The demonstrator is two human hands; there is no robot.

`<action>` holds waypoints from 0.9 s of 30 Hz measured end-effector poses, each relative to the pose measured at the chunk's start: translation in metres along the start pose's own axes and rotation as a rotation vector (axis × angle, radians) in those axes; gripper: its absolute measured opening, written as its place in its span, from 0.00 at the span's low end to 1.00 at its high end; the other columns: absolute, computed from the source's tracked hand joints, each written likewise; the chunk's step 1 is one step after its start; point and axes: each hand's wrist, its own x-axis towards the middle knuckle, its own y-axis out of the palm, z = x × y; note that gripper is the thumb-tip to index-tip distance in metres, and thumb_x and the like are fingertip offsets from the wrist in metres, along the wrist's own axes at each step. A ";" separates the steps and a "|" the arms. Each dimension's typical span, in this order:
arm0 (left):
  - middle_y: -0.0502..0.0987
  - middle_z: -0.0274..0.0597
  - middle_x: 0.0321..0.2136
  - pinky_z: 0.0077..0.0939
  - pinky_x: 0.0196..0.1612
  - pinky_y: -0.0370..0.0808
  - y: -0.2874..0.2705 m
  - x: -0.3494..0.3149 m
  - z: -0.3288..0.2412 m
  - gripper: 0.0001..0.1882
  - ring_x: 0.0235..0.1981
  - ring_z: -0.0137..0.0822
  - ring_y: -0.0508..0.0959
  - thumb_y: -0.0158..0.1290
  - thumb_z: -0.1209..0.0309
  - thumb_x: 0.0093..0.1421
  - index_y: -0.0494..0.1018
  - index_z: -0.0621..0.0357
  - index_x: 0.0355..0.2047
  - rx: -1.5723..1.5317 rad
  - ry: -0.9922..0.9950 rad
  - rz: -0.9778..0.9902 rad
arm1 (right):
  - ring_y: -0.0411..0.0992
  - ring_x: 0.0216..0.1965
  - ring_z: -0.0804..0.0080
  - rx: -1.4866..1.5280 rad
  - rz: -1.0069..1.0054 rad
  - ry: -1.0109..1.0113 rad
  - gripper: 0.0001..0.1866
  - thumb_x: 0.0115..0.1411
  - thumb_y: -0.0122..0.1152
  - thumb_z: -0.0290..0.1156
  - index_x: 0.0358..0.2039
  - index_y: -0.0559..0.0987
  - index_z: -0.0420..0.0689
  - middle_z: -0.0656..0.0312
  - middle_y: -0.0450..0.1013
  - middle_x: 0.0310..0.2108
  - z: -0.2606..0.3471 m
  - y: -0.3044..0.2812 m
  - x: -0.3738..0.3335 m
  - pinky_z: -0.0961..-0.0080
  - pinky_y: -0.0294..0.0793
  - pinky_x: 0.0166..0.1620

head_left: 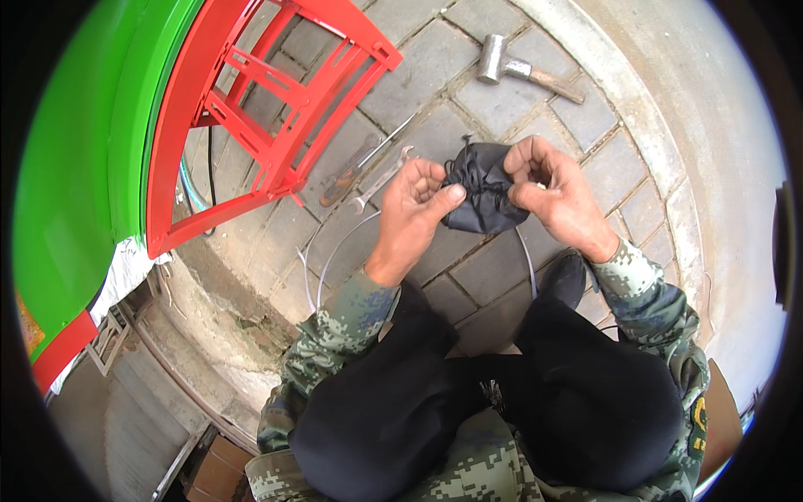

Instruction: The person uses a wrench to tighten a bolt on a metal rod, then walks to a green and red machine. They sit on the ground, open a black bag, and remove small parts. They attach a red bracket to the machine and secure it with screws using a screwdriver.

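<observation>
Between my two hands is a small black drawstring pouch [483,213], its gathered neck and cords facing up. My left hand [416,207] pinches the pouch's left edge between thumb and fingers. On the other side, my right hand [554,186] has curled fingers and thumb closed on the gathered fabric near the cord. What is inside the pouch cannot be seen. Just left of the pouch, an open-end wrench [381,181] lies on the paving, and beside it a screwdriver [355,170] with a brown handle.
A hammer [525,69] with a worn wooden handle lies at the far right on the grey paving bricks [427,71]. A red slotted metal frame [276,105] joined to a green panel [92,142] stands at left. Thin pale tubing [322,266] loops near my feet. A concrete curb [615,79] curves along the right.
</observation>
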 end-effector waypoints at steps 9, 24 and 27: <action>0.77 0.33 0.36 0.17 0.42 0.73 0.008 -0.007 0.004 0.18 0.36 0.21 0.75 0.62 0.77 0.64 0.66 0.60 0.49 0.074 0.025 0.213 | 0.76 0.30 0.46 -0.731 0.002 -0.335 0.16 0.52 0.65 0.32 0.38 0.71 0.41 0.50 0.75 0.26 0.004 0.004 -0.009 0.55 0.75 0.34; 0.73 0.34 0.32 0.21 0.38 0.72 0.006 0.012 -0.017 0.17 0.33 0.27 0.72 0.64 0.77 0.60 0.70 0.58 0.46 0.437 0.358 -0.057 | 0.76 0.28 0.45 -0.668 -0.220 -0.170 0.14 0.53 0.57 0.30 0.39 0.78 0.37 0.45 0.74 0.23 0.035 -0.024 -0.016 0.55 0.74 0.35; 0.75 0.43 0.36 0.32 0.39 0.77 0.022 -0.001 -0.035 0.17 0.33 0.42 0.77 0.63 0.78 0.57 0.74 0.60 0.46 0.895 0.924 -0.190 | 0.76 0.28 0.46 -0.557 -0.194 -0.197 0.14 0.54 0.57 0.30 0.38 0.78 0.35 0.45 0.74 0.24 0.030 -0.022 -0.007 0.55 0.74 0.35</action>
